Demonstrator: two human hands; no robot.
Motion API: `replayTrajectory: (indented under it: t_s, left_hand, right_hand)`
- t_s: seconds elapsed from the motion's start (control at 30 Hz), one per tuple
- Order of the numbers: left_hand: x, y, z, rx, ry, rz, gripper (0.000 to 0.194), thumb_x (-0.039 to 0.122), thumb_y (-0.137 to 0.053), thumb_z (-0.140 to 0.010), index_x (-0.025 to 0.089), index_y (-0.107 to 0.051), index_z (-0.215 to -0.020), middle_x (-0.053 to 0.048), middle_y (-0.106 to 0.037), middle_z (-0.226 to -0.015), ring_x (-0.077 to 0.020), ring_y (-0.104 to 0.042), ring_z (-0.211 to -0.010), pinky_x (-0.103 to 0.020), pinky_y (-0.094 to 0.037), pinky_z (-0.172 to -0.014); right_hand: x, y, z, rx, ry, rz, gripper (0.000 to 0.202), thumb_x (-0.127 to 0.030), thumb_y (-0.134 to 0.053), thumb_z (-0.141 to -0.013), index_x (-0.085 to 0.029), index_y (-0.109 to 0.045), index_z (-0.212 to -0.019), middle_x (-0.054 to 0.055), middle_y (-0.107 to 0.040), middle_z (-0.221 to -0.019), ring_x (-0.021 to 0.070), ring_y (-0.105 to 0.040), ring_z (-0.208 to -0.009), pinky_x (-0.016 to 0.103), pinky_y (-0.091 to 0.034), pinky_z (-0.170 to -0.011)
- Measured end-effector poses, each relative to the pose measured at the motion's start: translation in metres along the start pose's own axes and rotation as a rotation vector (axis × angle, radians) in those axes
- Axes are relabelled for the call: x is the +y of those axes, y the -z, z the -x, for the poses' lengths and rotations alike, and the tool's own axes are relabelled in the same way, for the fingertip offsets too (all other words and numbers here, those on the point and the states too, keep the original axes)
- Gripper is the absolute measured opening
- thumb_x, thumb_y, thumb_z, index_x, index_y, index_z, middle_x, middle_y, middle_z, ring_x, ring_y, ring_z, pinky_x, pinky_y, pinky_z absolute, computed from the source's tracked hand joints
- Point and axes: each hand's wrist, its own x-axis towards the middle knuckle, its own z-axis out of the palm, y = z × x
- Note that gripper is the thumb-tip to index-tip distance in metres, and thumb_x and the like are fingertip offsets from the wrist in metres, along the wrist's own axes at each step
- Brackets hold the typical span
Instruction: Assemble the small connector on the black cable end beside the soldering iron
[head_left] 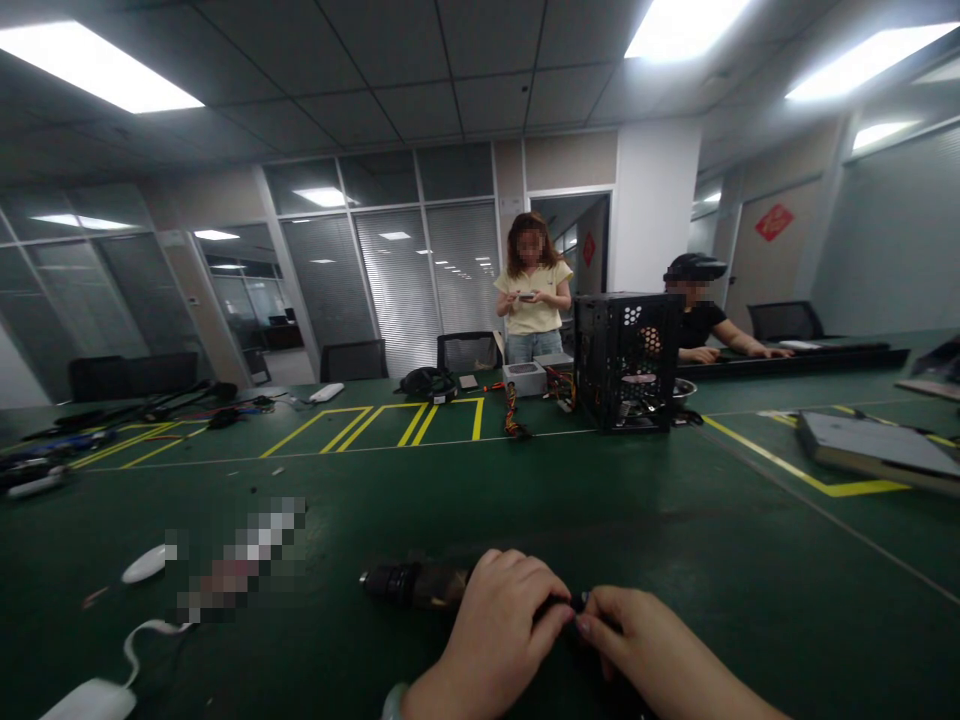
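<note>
A dark, drill-like power tool (431, 584) lies on the green tabletop before me, its black ribbed, metal-tipped end pointing left. Over its right part rests my left hand (510, 610), fingers curled and closed around it, hiding most of that end. My right hand (630, 630) is beside it, fingertips pinched close to the left thumb at a small dark piece (579, 601). What that piece is, and whether it belongs to the tool, I cannot make out.
A white mouse-shaped thing (88, 700) with a ribbon cable and a blurred-out strip lie left. Across the table stand a black computer case (630, 365) and a power supply (524, 378). A laptop-like grey slab (877, 445) lies right. Two people (534, 300) are beyond.
</note>
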Motion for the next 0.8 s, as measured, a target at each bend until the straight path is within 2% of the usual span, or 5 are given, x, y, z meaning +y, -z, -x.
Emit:
replayTrajectory:
  t_s: [0.47, 0.8]
  left_hand:
    - [0.0029, 0.0015, 0.0008, 0.011, -0.011, 0.014, 0.011, 0.022, -0.059, -0.086, 0.025, -0.064, -0.095, 0.002, -0.067, -0.094, -0.0183, -0.055, -0.090, -0.034, -0.033, -0.081]
    - [0.0021, -0.0003, 0.0002, 0.038, 0.028, 0.000, 0.010, 0.031, -0.061, -0.087, 0.025, -0.064, -0.093, 0.002, -0.066, -0.091, -0.0184, -0.056, -0.089, -0.034, -0.035, -0.081]
  right_hand:
    - [0.0037, -0.0015, -0.0021, -0.023, 0.004, -0.022, 0.026, -0.031, -0.047, -0.090, -0.018, -0.066, -0.078, 0.001, -0.069, -0.067, 0.0114, -0.060, -0.058, 0.020, -0.033, -0.051]
    - [0.0020, 0.0000, -0.0012, -0.014, -0.010, 0.001, 0.025, -0.031, -0.048, -0.090, -0.018, -0.065, -0.077, 0.002, -0.070, -0.067, 0.0131, -0.062, -0.059, 0.022, -0.034, -0.052]
